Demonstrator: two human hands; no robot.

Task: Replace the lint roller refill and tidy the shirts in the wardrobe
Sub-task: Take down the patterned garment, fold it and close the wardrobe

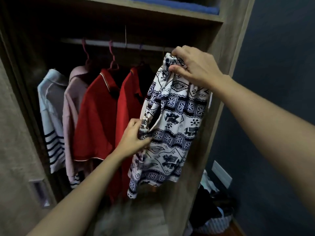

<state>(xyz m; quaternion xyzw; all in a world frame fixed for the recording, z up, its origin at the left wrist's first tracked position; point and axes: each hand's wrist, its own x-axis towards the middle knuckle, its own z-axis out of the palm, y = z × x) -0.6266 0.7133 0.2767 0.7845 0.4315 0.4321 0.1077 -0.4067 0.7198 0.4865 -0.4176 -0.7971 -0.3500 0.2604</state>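
Tidying shirts at the wardrobe (226, 53), my right hand (192, 65) grips the patterned shirt (172, 120) at its top while my left hand (134, 138) pinches its side; next, probably hanging it on the rail (102, 43).

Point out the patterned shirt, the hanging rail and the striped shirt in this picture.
patterned shirt (177, 116), head view, its printed front.
hanging rail (98, 43), head view, bare bar between hangers.
striped shirt (50, 101), head view, its pale body.

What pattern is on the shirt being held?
White shirt with a dark navy elephant and geometric print; head view.
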